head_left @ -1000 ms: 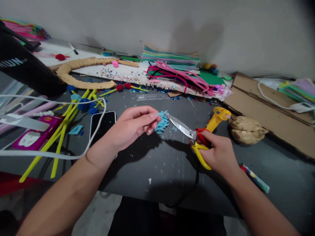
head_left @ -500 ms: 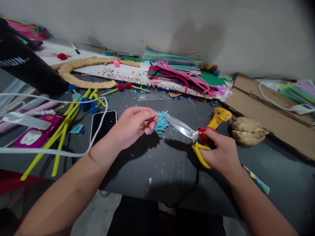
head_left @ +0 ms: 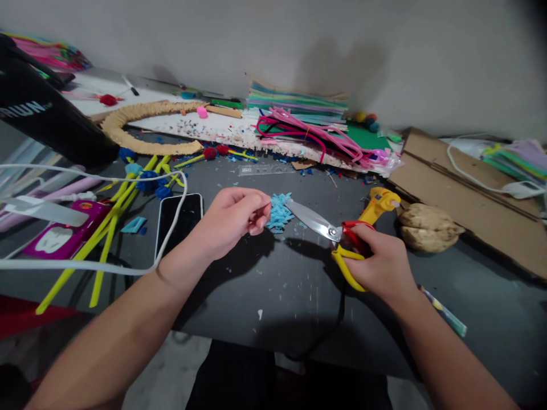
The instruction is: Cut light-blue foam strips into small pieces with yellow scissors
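Observation:
My left hand (head_left: 240,217) is closed in a pinch at the edge of a light blue clump of fringed foam (head_left: 280,213), whose many thin pointed strips stick out beyond the fingertips. The exact grip point is hidden by the fingers. My right hand (head_left: 384,259) is wrapped round the red and yellow handles of a pair of scissors (head_left: 311,218). Their silver blades point left and lie almost together, with the tips at the clump's right edge. Small light blue scraps are scattered on the dark table (head_left: 273,290) below.
Left stand a phone (head_left: 177,225), yellow-stemmed blue flowers (head_left: 149,181), a white cable (head_left: 164,250) and a black bottle (head_left: 47,108). Behind lie a clear ruler (head_left: 265,169) and pink pipe cleaners (head_left: 316,134). At right are a yellow glue gun (head_left: 378,204), a brown lump (head_left: 429,228) and cardboard (head_left: 465,193).
The scissors and my right hand have shifted very slightly left. My left hand keeps its pinch by the blue clump, and the whole view has drifted a little.

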The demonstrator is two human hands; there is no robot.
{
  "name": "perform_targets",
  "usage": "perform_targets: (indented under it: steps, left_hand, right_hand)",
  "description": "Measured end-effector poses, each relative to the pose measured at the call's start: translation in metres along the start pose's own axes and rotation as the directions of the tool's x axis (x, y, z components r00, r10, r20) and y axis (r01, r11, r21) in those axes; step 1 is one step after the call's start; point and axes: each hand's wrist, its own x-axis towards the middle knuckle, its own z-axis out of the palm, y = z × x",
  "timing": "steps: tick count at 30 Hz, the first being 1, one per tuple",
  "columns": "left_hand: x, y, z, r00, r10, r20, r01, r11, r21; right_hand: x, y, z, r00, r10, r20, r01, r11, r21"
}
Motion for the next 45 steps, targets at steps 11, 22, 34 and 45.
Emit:
perform_targets:
  steps: [11,22,34,45]
  left_hand:
    - [-0.0015,-0.0054,0.0014,0.993,0.118,-0.023,-0.113,0.980,0.164]
    - [-0.0025,-0.0037,0.0020,0.996,0.084,0.007,-0.084,0.986,0.146]
    - [-0.0027,-0.0038,0.0014,0.998,0.068,0.009,-0.068,0.985,0.157]
    - [-0.0026,-0.0043,0.0017,0.998,0.069,0.009,-0.069,0.988,0.138]
  right_hand:
    - [0.0001,-0.0022,-0.0005,1.000,-0.002,0.031,0.001,1.000,0.015]
    - [0.0016,-0.0040,-0.0001,0.999,-0.043,0.029,0.043,0.999,0.005]
    - [0.0021,-0.0055,-0.0009,0.998,-0.060,0.014,0.060,0.998,0.001]
    - [0.0023,-0.0065,-0.0023,0.998,-0.054,0.014,0.053,0.998,0.015]
